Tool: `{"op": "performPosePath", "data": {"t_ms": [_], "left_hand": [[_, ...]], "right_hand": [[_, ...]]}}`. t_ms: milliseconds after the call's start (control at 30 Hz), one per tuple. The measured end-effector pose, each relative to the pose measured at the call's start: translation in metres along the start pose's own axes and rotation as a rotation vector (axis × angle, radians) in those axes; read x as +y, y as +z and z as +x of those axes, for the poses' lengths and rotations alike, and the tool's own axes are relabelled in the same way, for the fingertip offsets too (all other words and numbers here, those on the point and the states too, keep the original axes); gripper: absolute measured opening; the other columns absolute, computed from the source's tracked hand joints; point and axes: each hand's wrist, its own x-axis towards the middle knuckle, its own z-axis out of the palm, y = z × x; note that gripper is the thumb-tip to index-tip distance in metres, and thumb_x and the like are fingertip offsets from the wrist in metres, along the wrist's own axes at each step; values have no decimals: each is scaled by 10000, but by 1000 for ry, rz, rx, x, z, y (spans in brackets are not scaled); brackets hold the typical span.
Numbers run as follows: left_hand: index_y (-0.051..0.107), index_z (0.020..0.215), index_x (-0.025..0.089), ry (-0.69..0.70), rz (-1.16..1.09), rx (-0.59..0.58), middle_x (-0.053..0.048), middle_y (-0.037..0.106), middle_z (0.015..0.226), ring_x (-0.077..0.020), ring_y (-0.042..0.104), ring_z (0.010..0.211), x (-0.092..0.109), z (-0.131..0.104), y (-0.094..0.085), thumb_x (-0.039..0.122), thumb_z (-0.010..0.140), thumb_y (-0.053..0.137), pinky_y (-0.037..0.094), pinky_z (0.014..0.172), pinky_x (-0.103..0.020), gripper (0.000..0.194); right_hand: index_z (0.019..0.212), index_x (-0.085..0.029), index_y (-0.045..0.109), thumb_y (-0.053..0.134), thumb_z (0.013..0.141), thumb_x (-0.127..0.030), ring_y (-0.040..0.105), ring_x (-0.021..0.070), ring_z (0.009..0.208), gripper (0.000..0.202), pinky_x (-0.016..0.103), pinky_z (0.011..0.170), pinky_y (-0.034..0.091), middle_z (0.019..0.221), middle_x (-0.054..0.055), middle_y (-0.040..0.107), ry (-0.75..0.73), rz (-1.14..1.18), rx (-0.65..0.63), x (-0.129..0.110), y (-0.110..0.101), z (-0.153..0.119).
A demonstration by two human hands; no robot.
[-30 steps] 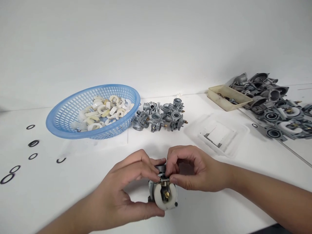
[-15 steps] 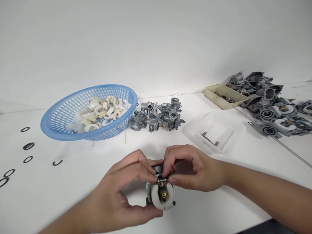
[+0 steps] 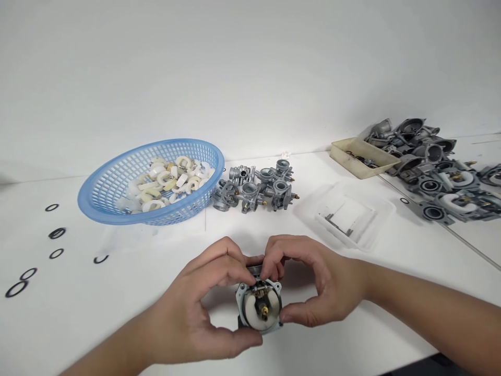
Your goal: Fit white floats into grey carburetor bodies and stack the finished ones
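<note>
Between my hands, near the front of the table, is a grey metal carburetor (image 3: pixel 239 308) with its open bowl side facing me. A white U-shaped float (image 3: pixel 252 312) sits inside it around a brass jet (image 3: pixel 264 312). My left hand (image 3: pixel 207 308) grips the carburetor from the left, thumb at its lower edge and fingers at the top. My right hand (image 3: pixel 313 282) holds it from the right, fingertips at the upper rim and thumb against the right side. The fingers partly hide its top end.
Behind stands a blue basket (image 3: pixel 88 208) of white floats, beside several carburetor bodies (image 3: pixel 249 190). A clear tray (image 3: pixel 385 216) holds thin pins. Rightward are a cream tray (image 3: pixel 346 167), a heap of carburetors (image 3: pixel 428 151) and a thin rod (image 3: pixel 469 248). Black rings (image 3: pixel 57 254) lie left.
My right thumb has moved from the float's hinge down to the carburetor's right side. The float sits lower in the body, and the rim shows more. The view has shifted slightly.
</note>
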Motion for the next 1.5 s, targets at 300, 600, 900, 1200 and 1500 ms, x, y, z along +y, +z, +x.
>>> {"op": "performPosePath", "data": {"t_ms": [300, 600, 900, 1200, 1500], "left_hand": [[740, 1275, 298, -17, 15, 23, -45, 615, 1154, -209, 699, 1051, -1, -1, 3, 104, 875, 936, 637, 891, -322, 486], [719, 1294, 325, -34, 9, 20, -28, 571, 1196, -174, 691, 1040, -3, -3, 4, 91, 870, 932, 621, 840, -266, 529], [769, 1295, 281, 44, 59, 41, -43, 649, 1248, -172, 714, 1111, -4, -4, 2, 120, 909, 947, 609, 1019, -283, 455], [765, 1298, 285, 56, 76, 43, -39, 679, 1224, -166, 731, 1067, -2, -3, 2, 132, 917, 948, 613, 992, -284, 449], [760, 1300, 294, 50, 47, 48, -29, 669, 1229, -154, 725, 1069, -3, -3, 3, 115, 900, 952, 602, 1003, -270, 479]], "right_hand": [[1106, -221, 610, 802, 1022, -318, 605, 175, 871, 231, 343, 815, 547, 994, 31, 633, 88, 60, 51, -1, 5, -4], [1003, -181, 701, 827, 1034, -344, 576, 161, 806, 208, 309, 705, 487, 973, 57, 647, 175, 152, 86, 6, 9, -1], [1015, -189, 714, 883, 982, -270, 533, 131, 741, 191, 283, 661, 439, 921, 18, 642, 223, 216, 87, 10, 8, -1], [1008, -192, 716, 888, 984, -285, 534, 137, 748, 198, 289, 668, 439, 918, 21, 647, 229, 226, 84, 10, 8, -1], [1019, -197, 701, 883, 998, -355, 532, 147, 762, 243, 291, 675, 438, 918, 25, 641, 232, 210, 78, 11, 8, 0]]}}
